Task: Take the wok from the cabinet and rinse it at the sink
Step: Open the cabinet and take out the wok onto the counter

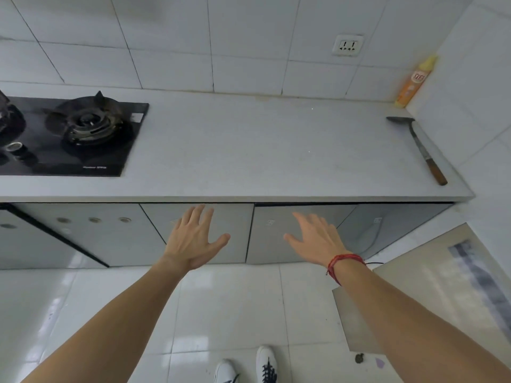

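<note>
The grey surface [249, 150] runs across the view above and beyond my fingers. Under its front edge is the cabinet [276, 244], and the 2 doors facing me are closed. That is why I see no wok: I judge it is behind one of them, though nothing shows which. The sink is not in view either.

Off to the left of my fingers, set into the surface, is the black gas hob [83, 134], with nothing on its near burner.

My left hand [193, 239] reaches toward the left-hand door [235, 217], its fingers [197, 214] straight and spread, gripping nothing. My right hand [318, 239] does the same in front of the right-hand door [265, 239], its fingers [302, 219] fanned out and empty. They point at the tops of the doors just under the surface's lip, which I take as a reach for the top edges, since I see no handles. I cannot tell whether either hand touches a door yet.

Well to the right of my right fingers and above them, a wooden-handled spatula [420, 145] lies on the surface by the side wall, and an orange bottle [414, 81] stands in the corner behind it, both out of the way.
</note>
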